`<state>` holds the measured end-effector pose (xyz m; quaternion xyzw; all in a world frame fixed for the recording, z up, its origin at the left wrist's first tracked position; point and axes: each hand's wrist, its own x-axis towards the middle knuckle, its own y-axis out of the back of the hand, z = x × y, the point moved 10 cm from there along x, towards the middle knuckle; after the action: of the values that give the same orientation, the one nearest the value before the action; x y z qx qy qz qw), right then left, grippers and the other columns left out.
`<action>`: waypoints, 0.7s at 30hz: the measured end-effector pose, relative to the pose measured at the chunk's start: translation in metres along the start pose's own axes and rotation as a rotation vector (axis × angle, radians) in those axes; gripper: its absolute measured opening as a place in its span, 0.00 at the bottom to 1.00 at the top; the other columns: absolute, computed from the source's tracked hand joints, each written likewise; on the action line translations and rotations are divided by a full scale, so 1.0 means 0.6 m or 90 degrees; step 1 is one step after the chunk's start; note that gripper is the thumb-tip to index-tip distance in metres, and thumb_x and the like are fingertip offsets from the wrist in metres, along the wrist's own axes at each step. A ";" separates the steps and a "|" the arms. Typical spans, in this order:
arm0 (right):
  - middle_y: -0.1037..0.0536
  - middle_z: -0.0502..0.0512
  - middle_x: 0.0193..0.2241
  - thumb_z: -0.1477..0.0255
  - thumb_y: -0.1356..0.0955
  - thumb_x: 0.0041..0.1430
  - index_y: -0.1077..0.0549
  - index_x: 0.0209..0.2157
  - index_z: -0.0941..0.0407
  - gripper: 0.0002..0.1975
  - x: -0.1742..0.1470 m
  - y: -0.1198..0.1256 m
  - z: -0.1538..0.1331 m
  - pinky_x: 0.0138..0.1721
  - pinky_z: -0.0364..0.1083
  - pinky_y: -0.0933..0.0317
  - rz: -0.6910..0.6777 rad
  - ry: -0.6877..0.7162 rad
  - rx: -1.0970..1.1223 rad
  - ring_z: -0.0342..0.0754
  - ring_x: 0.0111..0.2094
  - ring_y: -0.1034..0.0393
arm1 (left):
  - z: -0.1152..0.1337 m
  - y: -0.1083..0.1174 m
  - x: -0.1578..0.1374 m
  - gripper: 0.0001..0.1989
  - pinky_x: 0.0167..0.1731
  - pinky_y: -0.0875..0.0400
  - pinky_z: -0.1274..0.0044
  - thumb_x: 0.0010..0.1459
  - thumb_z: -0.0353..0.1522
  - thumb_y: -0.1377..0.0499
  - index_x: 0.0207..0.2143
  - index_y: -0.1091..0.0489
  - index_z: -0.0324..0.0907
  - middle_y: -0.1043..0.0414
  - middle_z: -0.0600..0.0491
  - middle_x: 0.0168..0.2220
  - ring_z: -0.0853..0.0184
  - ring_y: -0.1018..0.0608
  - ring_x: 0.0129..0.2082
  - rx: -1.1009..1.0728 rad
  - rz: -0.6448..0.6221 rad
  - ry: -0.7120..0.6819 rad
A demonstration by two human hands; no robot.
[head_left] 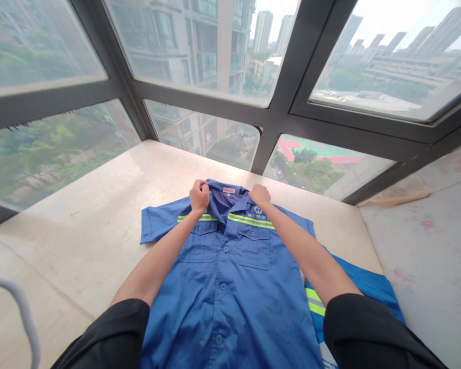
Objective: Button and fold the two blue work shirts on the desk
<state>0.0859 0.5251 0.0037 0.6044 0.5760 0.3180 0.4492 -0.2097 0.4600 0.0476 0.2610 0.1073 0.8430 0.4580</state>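
A blue short-sleeved work shirt (240, 287) lies front side up on the pale sill, its collar toward the window. Yellow-green reflective stripes cross the chest above two buttoned pockets. My left hand (199, 197) is closed on the left end of the collar. On the other end of the collar, my right hand (259, 195) is closed too, just above a white printed logo. Between the hands the neck opening shows a white and red label (229, 190). The shirt's lower hem runs out of view at the bottom.
Another blue garment (369, 282) with a reflective stripe lies partly beneath the shirt on the right. Grey window frames (280, 113) border the sill (80, 215). A white curved tube (25, 312) stands at lower left, and a flower-patterned wall (434, 246) rises on the right.
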 end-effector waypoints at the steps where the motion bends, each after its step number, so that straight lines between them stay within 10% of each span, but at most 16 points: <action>1: 0.22 0.67 0.42 0.72 0.33 0.57 0.27 0.40 0.59 0.09 0.003 0.002 0.007 0.40 0.48 0.36 -0.001 -0.004 0.003 0.58 0.45 0.27 | -0.008 0.004 0.001 0.10 0.32 0.37 0.76 0.57 0.31 0.51 0.34 0.30 0.43 0.30 0.55 0.25 0.66 0.27 0.28 0.037 -0.002 0.020; 5: 0.22 0.61 0.43 0.65 0.31 0.55 0.29 0.42 0.58 0.14 0.000 0.003 0.017 0.39 0.45 0.36 -0.008 0.016 0.021 0.54 0.45 0.27 | -0.017 0.007 0.002 0.12 0.39 0.35 0.70 0.57 0.30 0.50 0.40 0.29 0.42 0.26 0.47 0.36 0.57 0.25 0.40 0.244 -0.040 0.037; 11: 0.24 0.67 0.47 0.61 0.28 0.49 0.30 0.43 0.58 0.22 -0.019 -0.031 0.013 0.41 0.48 0.37 -0.015 0.025 0.048 0.58 0.47 0.28 | 0.082 -0.100 -0.043 0.24 0.56 0.46 0.59 0.54 0.22 0.49 0.54 0.34 0.40 0.41 0.37 0.62 0.51 0.45 0.66 0.454 -0.249 -0.335; 21: 0.20 0.51 0.29 0.69 0.32 0.50 0.25 0.32 0.55 0.07 -0.035 -0.054 0.094 0.40 0.46 0.35 -0.056 0.091 0.383 0.50 0.35 0.26 | 0.108 -0.287 -0.077 0.15 0.48 0.35 0.65 0.54 0.31 0.40 0.46 0.28 0.41 0.25 0.43 0.45 0.53 0.26 0.49 0.385 -0.511 -0.432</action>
<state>0.1209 0.4922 -0.0450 0.6609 0.6998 0.1554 0.2222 -0.0310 0.5142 0.0139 0.5732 0.2799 0.4063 0.6542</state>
